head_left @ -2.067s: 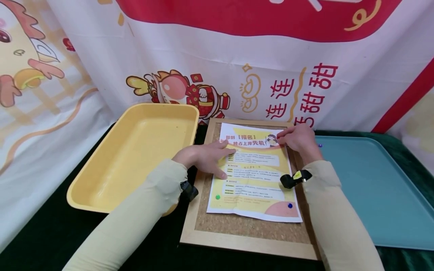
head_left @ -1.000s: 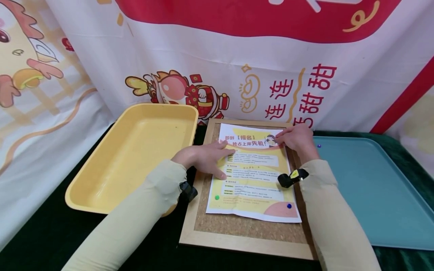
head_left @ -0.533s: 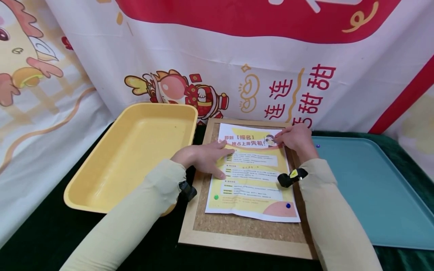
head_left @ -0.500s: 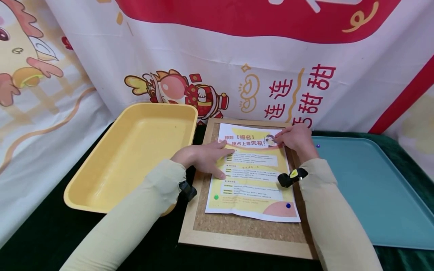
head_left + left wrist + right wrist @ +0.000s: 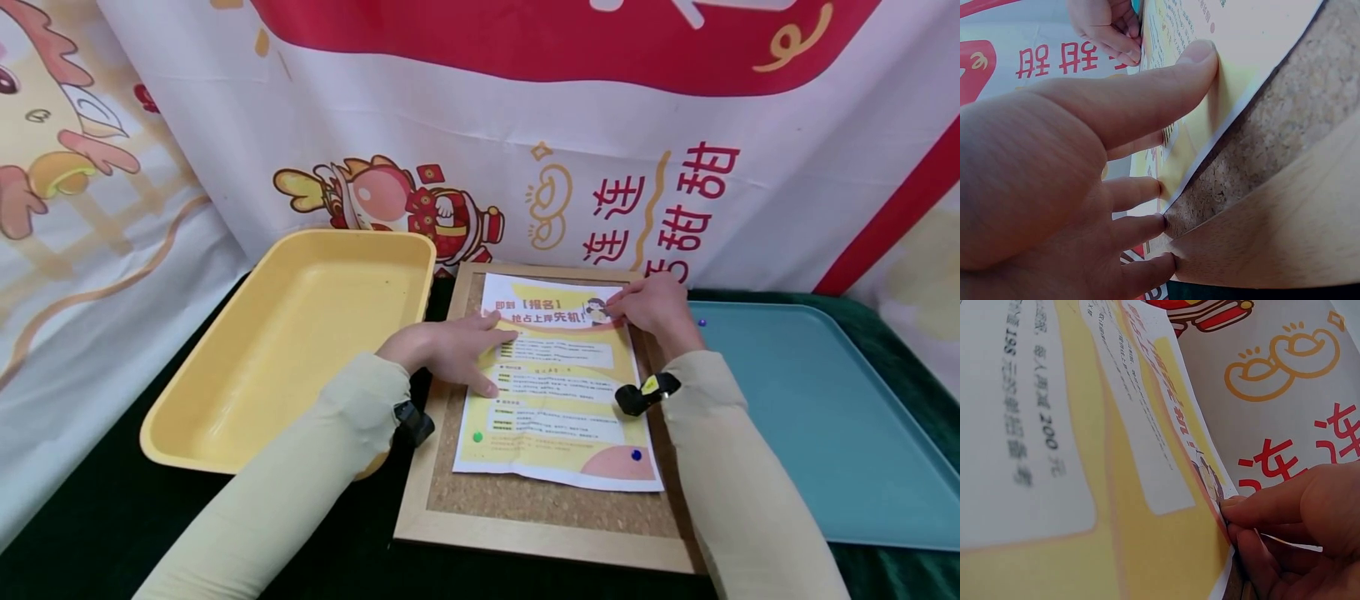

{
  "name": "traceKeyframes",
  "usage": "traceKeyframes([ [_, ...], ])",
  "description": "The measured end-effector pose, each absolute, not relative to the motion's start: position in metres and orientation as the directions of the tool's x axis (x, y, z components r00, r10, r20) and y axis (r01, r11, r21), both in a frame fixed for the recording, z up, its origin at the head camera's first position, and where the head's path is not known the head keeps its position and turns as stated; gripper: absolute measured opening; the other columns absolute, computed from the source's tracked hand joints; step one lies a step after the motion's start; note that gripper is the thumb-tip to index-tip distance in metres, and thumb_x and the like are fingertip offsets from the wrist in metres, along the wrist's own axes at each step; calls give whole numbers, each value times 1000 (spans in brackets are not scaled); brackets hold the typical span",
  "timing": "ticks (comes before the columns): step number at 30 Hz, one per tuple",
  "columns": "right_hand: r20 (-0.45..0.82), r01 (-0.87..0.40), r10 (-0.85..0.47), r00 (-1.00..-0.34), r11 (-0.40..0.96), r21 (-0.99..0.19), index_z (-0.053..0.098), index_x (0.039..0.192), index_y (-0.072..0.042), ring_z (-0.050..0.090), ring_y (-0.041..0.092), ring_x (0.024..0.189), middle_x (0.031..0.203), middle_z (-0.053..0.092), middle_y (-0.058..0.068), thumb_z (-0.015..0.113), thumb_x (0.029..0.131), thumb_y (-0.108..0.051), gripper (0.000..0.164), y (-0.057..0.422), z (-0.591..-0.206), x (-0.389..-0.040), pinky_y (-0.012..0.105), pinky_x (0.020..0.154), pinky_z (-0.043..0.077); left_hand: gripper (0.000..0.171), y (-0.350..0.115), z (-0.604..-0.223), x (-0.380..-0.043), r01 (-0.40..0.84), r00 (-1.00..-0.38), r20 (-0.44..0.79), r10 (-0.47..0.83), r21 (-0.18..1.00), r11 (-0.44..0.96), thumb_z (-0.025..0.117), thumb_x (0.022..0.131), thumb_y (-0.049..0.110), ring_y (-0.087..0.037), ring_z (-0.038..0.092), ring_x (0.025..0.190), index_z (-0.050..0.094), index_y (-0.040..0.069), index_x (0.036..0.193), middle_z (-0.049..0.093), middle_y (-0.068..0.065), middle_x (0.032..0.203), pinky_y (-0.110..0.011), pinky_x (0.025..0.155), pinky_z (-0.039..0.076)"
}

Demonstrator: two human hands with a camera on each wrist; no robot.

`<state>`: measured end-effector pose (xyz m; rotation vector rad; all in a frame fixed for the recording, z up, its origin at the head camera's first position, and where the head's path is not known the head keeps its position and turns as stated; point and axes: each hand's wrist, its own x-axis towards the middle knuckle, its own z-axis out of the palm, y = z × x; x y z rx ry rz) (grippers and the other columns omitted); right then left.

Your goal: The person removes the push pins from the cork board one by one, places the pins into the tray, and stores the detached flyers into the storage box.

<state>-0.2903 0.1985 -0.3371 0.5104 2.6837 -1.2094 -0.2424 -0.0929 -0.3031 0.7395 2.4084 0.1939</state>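
A printed yellow-and-white sheet of paper [image 5: 555,379] lies on a wood-framed cork board [image 5: 525,504]. My left hand [image 5: 461,350] rests spread over its left side, thumb on the paper and other fingertips around its edge and the frame. At the upper right corner, my right hand [image 5: 656,308] pinches a small dark thing, likely a pushpin, mostly hidden between thumb and index finger [image 5: 1260,509], against the paper. A green pushpin [image 5: 477,437] sits in the sheet's lower left, a blue pushpin [image 5: 636,455] in its lower right.
Left of the board stands a yellow plastic tub [image 5: 277,350]. A flat teal tray [image 5: 832,425] lies to the right, with a small purple pushpin [image 5: 702,322] near its upper left. Dark green cloth [image 5: 322,550] covers the table; a printed white banner [image 5: 465,108] hangs behind.
The right fingertips have shifted slightly at the sheet's upper right corner since the oldest frame. Both hands otherwise stay in place; the whole scene drifts slightly left in the head view.
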Motion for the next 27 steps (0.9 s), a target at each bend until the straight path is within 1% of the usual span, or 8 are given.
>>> traceKeyframes([
  [9, -261, 347, 229, -938, 631, -694, 80, 118, -8, 53, 35, 130, 134, 69, 16, 76, 99, -24, 25, 196, -336, -289, 60, 116, 41, 91, -96, -303, -242, 460, -665, -508, 548, 300, 836, 71, 101, 46, -33, -6, 168, 19, 24, 172, -4, -10, 181, -53, 136, 7],
  [16, -257, 325, 201, -945, 642, -694, 77, 115, -3, 51, 36, 130, 131, 66, 20, 71, 102, -21, 23, 192, -336, -289, 58, 114, 42, 91, -99, -301, -240, 457, -669, -506, 544, 297, 838, 71, 101, 46, -33, -6, 168, 19, 24, 172, -4, -10, 181, -52, 136, 7],
  [19, -253, 327, 207, -945, 647, -689, 76, 114, -4, 51, 35, 129, 132, 65, 19, 71, 101, -21, 22, 192, -337, -289, 58, 114, 43, 91, -98, -302, -241, 456, -665, -506, 550, 308, 835, 71, 101, 45, -32, -7, 168, 19, 23, 172, -5, -10, 181, -52, 137, 7],
  [27, -284, 341, 193, -939, 619, -708, 73, 120, -4, 48, 37, 133, 138, 59, 20, 68, 103, -20, 24, 201, -337, -285, 58, 110, 42, 91, -92, -303, -241, 451, -665, -512, 545, 306, 838, 72, 100, 45, -30, -6, 169, 20, 25, 172, -4, -9, 181, -51, 137, 8],
])
